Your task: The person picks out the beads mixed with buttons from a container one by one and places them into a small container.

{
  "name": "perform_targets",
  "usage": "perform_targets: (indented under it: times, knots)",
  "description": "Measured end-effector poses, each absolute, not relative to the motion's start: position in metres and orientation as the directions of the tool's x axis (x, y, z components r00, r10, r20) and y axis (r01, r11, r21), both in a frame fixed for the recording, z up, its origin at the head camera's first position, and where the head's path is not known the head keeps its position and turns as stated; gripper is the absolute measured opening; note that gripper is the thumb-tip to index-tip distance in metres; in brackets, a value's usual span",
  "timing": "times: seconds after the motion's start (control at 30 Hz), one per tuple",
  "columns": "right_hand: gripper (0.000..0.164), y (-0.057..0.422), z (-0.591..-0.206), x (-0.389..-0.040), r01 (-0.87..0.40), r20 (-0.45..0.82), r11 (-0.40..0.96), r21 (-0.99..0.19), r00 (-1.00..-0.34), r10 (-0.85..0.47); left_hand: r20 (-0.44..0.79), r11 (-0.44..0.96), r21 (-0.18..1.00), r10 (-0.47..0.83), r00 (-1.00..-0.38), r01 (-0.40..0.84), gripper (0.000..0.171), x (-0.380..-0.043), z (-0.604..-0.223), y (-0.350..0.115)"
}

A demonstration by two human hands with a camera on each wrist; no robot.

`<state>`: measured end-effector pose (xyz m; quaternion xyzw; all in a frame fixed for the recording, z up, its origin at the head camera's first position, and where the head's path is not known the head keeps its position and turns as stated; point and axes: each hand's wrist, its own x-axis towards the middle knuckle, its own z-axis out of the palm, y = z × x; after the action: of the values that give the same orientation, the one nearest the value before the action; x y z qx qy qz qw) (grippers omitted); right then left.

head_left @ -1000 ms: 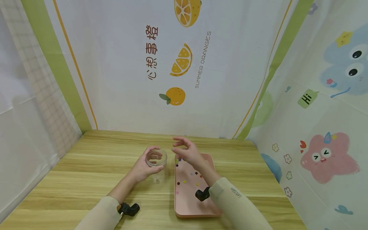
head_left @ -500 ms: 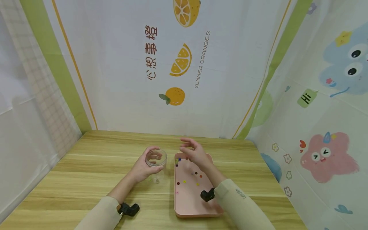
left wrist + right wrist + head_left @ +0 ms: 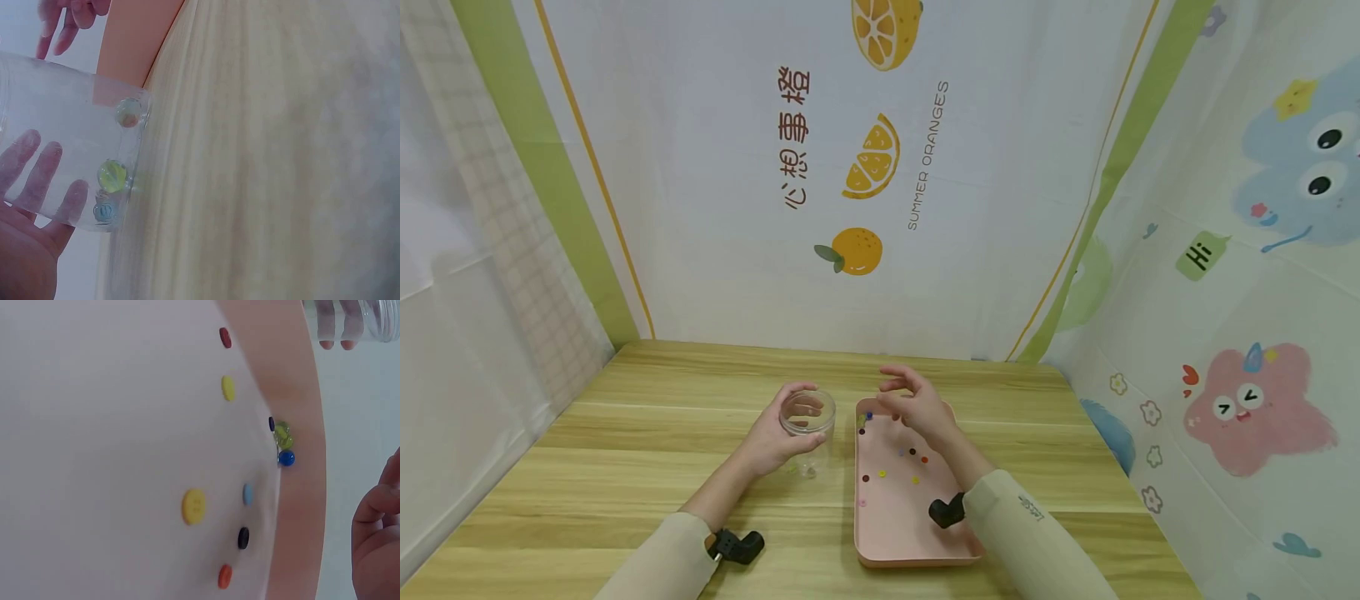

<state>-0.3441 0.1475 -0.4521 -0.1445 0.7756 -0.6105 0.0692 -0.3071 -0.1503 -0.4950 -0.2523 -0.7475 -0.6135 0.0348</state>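
Note:
My left hand (image 3: 775, 435) grips a clear open-topped jar (image 3: 820, 457) from its left side, fingers behind and thumb in front. Several glass marbles lie at its bottom, among them a yellow-green marble (image 3: 113, 175) and a bluish marble (image 3: 104, 211) in the left wrist view. Over the far end of a pink tray (image 3: 917, 537), my right hand (image 3: 919, 408) hovers with loosely bent fingers; nothing shows between them. Inside the tray's far left corner sit a blue marble (image 3: 286, 457) and greenish marbles (image 3: 283, 435).
Small buttons are scattered in the tray, including a yellow button (image 3: 193, 506), a black button (image 3: 243, 538) and an orange button (image 3: 225, 576). The tray stands right of the jar on a wooden table (image 3: 625, 433). A printed cloth (image 3: 715, 250) hangs behind the table.
My right hand has moved away from near the jar, rightward and slightly closer to me, over the tray. The left hand and the jar have stayed in place.

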Motion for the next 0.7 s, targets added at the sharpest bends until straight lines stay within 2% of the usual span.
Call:
perform_targets:
  times: [0.33, 0.7]
  knots:
    - [0.05, 0.1544, -0.4567, -0.3456, -0.124, 0.054, 0.22, -0.968, -0.953, -0.3, 0.362, 0.116, 0.901, 0.333, -0.871, 0.419, 0.074, -0.3071, -0.4952, -0.15]
    - [0.054, 0.1568, -0.4607, -0.3454, -0.085, -0.016, 0.317, -0.945, -0.953, -0.302, 0.355, 0.126, 0.901, 0.336, -0.873, 0.415, 0.076, -0.3073, -0.4957, -0.1507]
